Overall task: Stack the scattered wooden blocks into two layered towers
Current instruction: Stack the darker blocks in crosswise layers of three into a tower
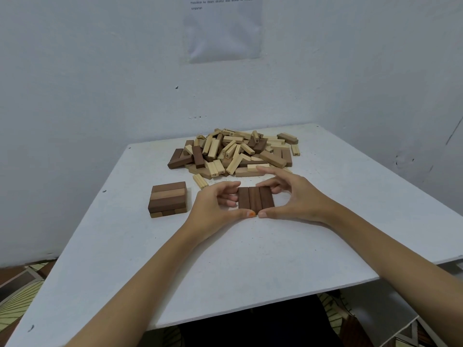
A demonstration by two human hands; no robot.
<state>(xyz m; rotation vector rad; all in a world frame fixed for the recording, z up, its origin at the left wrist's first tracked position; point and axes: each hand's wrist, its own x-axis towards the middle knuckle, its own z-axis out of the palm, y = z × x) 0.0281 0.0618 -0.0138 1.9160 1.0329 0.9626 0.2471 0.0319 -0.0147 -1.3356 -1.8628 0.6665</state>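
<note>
Three dark brown blocks (255, 199) lie side by side in a flat row on the white table (250, 251). My left hand (216, 206) is at the row's left side, fingers curled against it and thumb at its near edge. My right hand (295, 196) is at the right side, thumb at the near edge, fingers curved over the far right corner. A short two-layer tower (168, 199) of brown blocks stands to the left. A loose pile of light and dark blocks (238, 152) lies behind.
One light block (200, 181) lies apart between the pile and my left hand. The table meets white walls at the back, with a paper sheet (223, 28) taped up. Patterned floor (20, 294) shows beyond the table's left and near edges.
</note>
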